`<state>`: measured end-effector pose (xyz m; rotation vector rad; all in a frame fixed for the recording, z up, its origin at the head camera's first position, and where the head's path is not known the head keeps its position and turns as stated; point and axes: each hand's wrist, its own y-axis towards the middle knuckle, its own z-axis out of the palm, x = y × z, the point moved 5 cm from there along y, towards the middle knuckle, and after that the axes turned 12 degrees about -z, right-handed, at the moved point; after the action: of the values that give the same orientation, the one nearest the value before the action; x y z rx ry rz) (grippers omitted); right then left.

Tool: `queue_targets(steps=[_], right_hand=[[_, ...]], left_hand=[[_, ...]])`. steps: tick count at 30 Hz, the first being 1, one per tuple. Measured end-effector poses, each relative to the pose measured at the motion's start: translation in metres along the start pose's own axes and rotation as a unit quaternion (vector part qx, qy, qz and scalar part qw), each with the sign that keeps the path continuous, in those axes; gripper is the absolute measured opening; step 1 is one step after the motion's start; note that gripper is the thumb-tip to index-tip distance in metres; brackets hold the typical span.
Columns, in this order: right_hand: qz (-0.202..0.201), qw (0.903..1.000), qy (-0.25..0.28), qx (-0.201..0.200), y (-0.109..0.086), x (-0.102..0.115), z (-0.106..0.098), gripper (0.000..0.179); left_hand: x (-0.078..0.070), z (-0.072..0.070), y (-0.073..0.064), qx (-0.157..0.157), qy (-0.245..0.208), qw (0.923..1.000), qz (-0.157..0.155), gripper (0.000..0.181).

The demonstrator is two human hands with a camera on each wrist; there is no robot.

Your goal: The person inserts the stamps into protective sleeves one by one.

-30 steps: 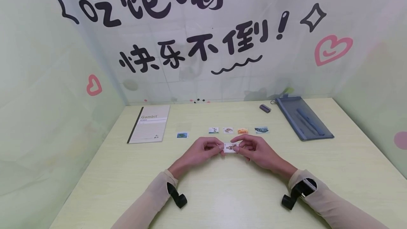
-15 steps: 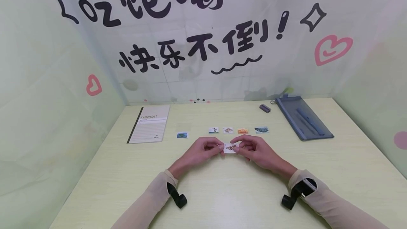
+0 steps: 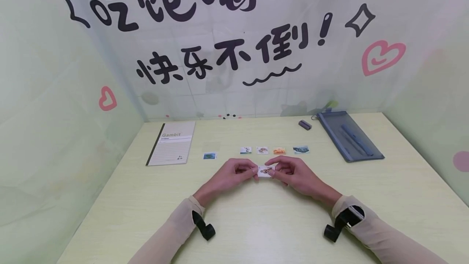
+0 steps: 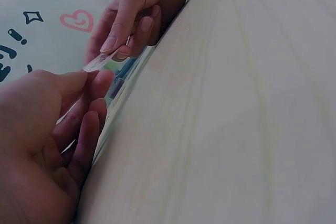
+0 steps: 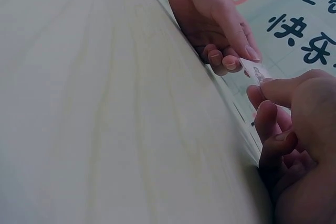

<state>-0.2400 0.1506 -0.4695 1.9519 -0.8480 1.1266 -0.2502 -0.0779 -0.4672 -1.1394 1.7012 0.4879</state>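
Note:
Between both hands, above the table's middle, is a small white stamp with a brown figure printed on it. My left hand pinches its left end between thumb and fingers. On the other end, the thumb and fingers of my right hand pinch it too. The right wrist view shows the stamp tilted between the two thumbs, part of its print covered. Beyond the hands lie several more stamps in a loose row: a blue-green one, two pale ones, an orange one and a blue one.
A notebook lies at the back left of the table. At the back right are a dark eraser-like block and a blue mesh zip pouch with a pen-like thing in it. A printed curtain hangs behind.
The stamp's near edge has dipped very slightly in the hands. Both hands stay in place, gripping it. The view has shifted a touch.

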Motion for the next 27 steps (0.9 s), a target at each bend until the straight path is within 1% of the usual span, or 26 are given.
queue_targets(steps=[3, 7, 12, 15, 18, 20, 24, 27], right_hand=[[0.004, 1.0, -0.002, -0.004, 0.0, 0.0, -0.001, 0.029], [0.013, 0.9999, -0.003, -0.006, 0.0, 0.0, 0.0, 0.03], [0.018, 0.9996, -0.018, -0.008, 0.003, 0.0, 0.002, 0.031], [0.013, 0.9986, -0.045, -0.026, 0.007, 0.002, 0.002, 0.029], [0.0, 0.9963, -0.074, -0.045, 0.015, 0.006, 0.002, 0.028], [-0.014, 0.9948, -0.088, -0.049, 0.022, 0.009, 0.004, 0.028], [-0.035, 0.9938, -0.099, -0.036, 0.037, 0.016, 0.009, 0.026], [-0.042, 0.9932, -0.107, -0.019, 0.049, 0.02, 0.015, 0.021]], left_hand=[[0.001, 0.0, 0.001, 0.004, 0.001, 1.0, 0.0, 0.022], [0.001, 0.0, 0.003, 0.005, 0.006, 1.0, -0.001, 0.017], [0.0, -0.003, 0.003, -0.009, 0.018, 0.9998, -0.001, 0.011], [-0.001, -0.006, 0.001, -0.018, 0.019, 0.9996, -0.004, 0.012], [-0.002, -0.011, -0.002, -0.024, 0.008, 0.9996, -0.01, 0.013], [-0.001, -0.014, -0.003, -0.027, -0.002, 0.9996, -0.013, 0.013], [0.003, -0.022, -0.007, -0.033, -0.014, 0.9991, -0.022, 0.015], [0.009, -0.032, -0.011, -0.045, -0.028, 0.9981, -0.033, 0.02]])
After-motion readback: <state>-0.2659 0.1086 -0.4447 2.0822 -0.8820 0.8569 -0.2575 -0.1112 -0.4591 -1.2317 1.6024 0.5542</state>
